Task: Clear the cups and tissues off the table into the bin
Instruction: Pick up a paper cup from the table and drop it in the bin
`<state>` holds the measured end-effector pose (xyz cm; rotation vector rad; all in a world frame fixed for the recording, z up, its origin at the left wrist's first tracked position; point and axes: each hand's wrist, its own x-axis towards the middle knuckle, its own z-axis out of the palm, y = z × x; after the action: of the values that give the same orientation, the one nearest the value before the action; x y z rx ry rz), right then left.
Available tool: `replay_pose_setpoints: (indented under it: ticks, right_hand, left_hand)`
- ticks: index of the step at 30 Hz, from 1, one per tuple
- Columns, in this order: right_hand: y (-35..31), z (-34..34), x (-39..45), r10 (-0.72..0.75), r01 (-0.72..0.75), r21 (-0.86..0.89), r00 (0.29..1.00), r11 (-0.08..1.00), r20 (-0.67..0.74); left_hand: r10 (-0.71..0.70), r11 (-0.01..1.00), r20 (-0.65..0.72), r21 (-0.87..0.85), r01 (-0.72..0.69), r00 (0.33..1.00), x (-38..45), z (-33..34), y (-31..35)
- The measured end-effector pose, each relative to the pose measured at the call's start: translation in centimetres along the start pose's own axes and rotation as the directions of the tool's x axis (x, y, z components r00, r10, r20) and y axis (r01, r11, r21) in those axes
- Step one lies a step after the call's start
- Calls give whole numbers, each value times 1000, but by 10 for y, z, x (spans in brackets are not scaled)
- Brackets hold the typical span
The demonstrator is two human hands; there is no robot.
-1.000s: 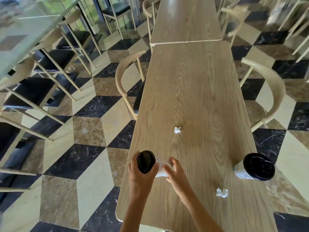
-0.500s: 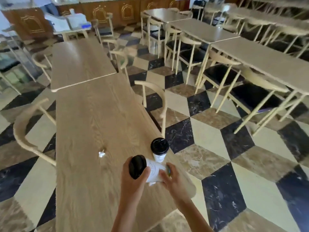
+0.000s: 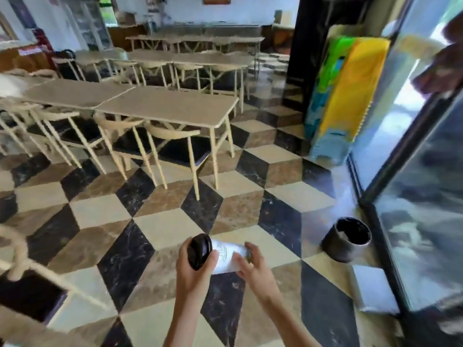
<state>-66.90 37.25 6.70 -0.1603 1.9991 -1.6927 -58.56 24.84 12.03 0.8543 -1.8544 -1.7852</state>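
Cup held sideways over checkered floor: left hand grip clenched at black lid, right hand grip around base; bin well apart, right

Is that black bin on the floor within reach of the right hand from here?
Probably not yet: the bin stands apart, ahead and right of the right hand, which grips the cup. Open floor between.
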Motion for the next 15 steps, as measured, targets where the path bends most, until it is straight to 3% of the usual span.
replay_pose_setpoints:
  ticks: [8,15]
  right_hand:
    - [9,-187,36,60,0,174,939,985,-339]
    - [12,-305,99,135,-18,221,838,975,-529]
  left_hand:
    - [29,991,323,115,-70,946,35,209,9]
    - [-44,988,541,150,-46,840,95,358,4]
